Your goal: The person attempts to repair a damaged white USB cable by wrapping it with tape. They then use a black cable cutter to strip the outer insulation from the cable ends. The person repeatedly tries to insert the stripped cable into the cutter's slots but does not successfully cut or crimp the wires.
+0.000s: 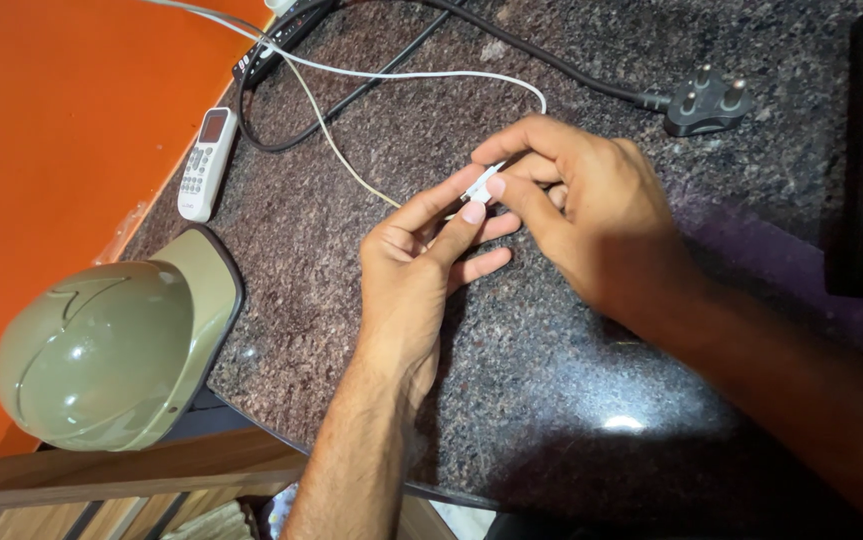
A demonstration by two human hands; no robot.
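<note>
A person's two hands meet over a dark speckled stone counter [511, 400], pinching the white connector [481, 184] at the end of a thin white cable [351, 72]. The right hand [581, 215] closes thumb and forefinger on the connector from above, while the left hand [416, 255] steadies it from below with its fingertips, the other fingers loosely spread. The cable loops back across the counter toward the top edge, crossing a black power cord [511, 45] whose heavy plug [706, 103] lies well apart to the right. A white remote control [206, 160] rests near the orange wall [51, 130], and an olive-green helmet [101, 350] sits at the counter's corner (its brim overhanging the edge). A light, fingertip-only grip close to the connector's tip, with the cable left slack, would seem to suit such small work best.
</note>
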